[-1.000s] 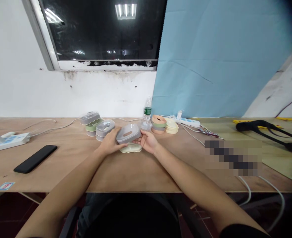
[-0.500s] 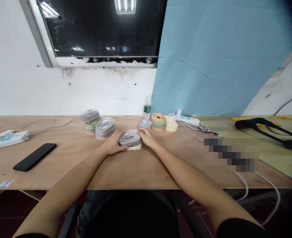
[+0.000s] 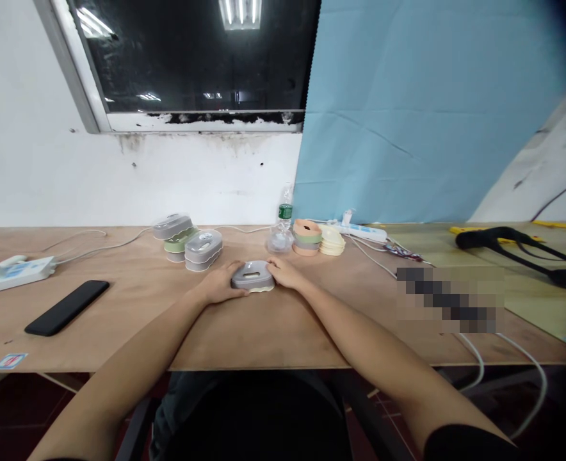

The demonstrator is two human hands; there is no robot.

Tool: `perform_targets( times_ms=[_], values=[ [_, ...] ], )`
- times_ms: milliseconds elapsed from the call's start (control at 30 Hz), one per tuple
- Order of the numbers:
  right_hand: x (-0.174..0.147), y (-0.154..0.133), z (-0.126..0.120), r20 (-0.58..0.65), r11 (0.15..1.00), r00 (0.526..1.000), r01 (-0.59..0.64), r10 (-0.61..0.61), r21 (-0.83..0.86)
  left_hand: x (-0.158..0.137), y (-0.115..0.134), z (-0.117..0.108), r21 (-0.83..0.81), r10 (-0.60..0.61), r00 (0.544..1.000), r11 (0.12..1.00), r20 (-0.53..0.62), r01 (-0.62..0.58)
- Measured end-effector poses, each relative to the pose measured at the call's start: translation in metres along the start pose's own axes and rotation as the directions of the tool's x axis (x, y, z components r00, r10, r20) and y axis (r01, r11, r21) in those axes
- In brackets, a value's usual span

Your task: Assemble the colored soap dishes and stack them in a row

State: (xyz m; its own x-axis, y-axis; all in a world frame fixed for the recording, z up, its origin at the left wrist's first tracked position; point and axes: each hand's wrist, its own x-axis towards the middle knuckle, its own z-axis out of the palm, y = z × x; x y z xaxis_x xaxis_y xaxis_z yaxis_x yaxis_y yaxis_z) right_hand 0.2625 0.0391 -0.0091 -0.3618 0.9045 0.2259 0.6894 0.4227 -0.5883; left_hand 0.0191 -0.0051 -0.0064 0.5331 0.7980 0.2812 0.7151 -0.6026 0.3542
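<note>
Between my two hands, on the table, sits a small oval soap box (image 3: 253, 275). Its upper part is grey with an elongated slot on top, and a thin cream wavy rim shows along its lower front edge. My left hand (image 3: 221, 283) clasps the left end, thumb along the front side. The right end is gripped by my right hand (image 3: 284, 272), its fingertips on the upper right corner. Palms and fingers partly hide both ends of the box.
Back left stand grey and green soap boxes (image 3: 203, 250). Farther back are a plastic bottle (image 3: 285, 211), stacked orange, green and grey pieces (image 3: 307, 237) and cream pieces (image 3: 331, 241). A black phone (image 3: 66, 307) and power strip (image 3: 16, 276) lie left; cables and a black strap (image 3: 508, 246) lie right.
The grey upper part has come down level onto the cream piece, closing the gap that showed at the front. Both hands remain on the box, with only a slight shift.
</note>
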Motion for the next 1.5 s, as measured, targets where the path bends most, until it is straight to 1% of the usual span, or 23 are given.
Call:
perform_targets(
  times_ms=[167,233,300,367,467,533,567,667,833,900,967,1067,1233,1300,1400,1500],
  values=[
    [-0.002,-0.001,0.000,0.031,0.997,0.999,0.036,-0.034,-0.072,0.000,-0.001,0.000,0.008,-0.008,0.999,1.000,0.037,0.008],
    [-0.002,0.000,0.002,0.003,0.998,1.000,0.028,-0.028,-0.052,-0.001,0.001,-0.001,0.006,-0.013,0.999,1.000,0.047,0.013],
    [-0.001,0.003,0.003,-0.083,1.000,0.997,0.007,-0.007,-0.001,-0.001,0.002,-0.003,0.001,-0.015,0.999,1.000,0.048,0.015],
    [0.002,0.009,0.005,-0.214,0.999,0.976,-0.018,0.028,0.045,-0.001,0.004,-0.003,-0.001,-0.021,0.999,1.000,0.046,0.021],
    [0.011,0.022,0.004,-0.405,0.997,0.912,-0.045,0.069,0.068,-0.001,0.005,-0.004,0.003,-0.044,0.998,0.999,0.050,0.043],
    [0.017,0.031,0.001,-0.487,0.996,0.870,-0.051,0.078,0.068,-0.001,0.004,-0.005,0.009,-0.055,0.997,0.998,0.052,0.054],
    [0.020,0.035,0.000,-0.509,0.996,0.857,-0.054,0.082,0.070,-0.001,0.004,-0.005,0.011,-0.058,0.997,0.998,0.049,0.057],
    [0.029,0.046,-0.004,-0.516,0.992,0.848,-0.088,0.119,0.085,-0.001,0.003,-0.004,0.013,-0.051,0.998,0.999,0.032,0.051],
    [0.038,0.059,-0.005,-0.464,0.982,0.865,-0.170,0.189,0.081,0.000,0.001,-0.002,0.019,-0.039,0.999,0.999,0.021,0.038],
    [0.038,0.061,-0.005,-0.455,0.984,0.872,-0.157,0.179,0.086,0.000,0.000,-0.001,0.027,-0.050,0.998,0.998,0.023,0.050],
    [0.037,0.061,-0.006,-0.463,0.990,0.875,-0.108,0.140,0.094,0.000,-0.001,-0.001,0.036,-0.061,0.998,0.998,0.020,0.061],
    [0.034,0.060,-0.008,-0.496,0.994,0.863,-0.061,0.097,0.089,0.000,-0.001,-0.001,0.050,-0.072,0.997,0.996,0.020,0.071],
    [0.033,0.060,-0.010,-0.520,0.990,0.844,-0.087,0.133,0.112,0.000,0.001,-0.003,0.046,-0.040,0.999,0.998,0.011,0.040],
    [0.035,0.063,-0.009,-0.504,0.989,0.853,-0.089,0.135,0.115,0.000,0.001,-0.002,0.036,-0.018,1.000,0.999,-0.001,0.018],
    [0.036,0.066,-0.007,-0.477,0.993,0.873,-0.069,0.104,0.091,0.000,0.000,-0.002,0.033,-0.003,1.000,0.999,-0.009,0.003],
    [0.036,0.065,-0.007,-0.484,0.994,0.870,-0.058,0.093,0.087,0.000,0.000,-0.002,0.044,-0.004,1.000,0.999,-0.019,0.004]
  ],
)
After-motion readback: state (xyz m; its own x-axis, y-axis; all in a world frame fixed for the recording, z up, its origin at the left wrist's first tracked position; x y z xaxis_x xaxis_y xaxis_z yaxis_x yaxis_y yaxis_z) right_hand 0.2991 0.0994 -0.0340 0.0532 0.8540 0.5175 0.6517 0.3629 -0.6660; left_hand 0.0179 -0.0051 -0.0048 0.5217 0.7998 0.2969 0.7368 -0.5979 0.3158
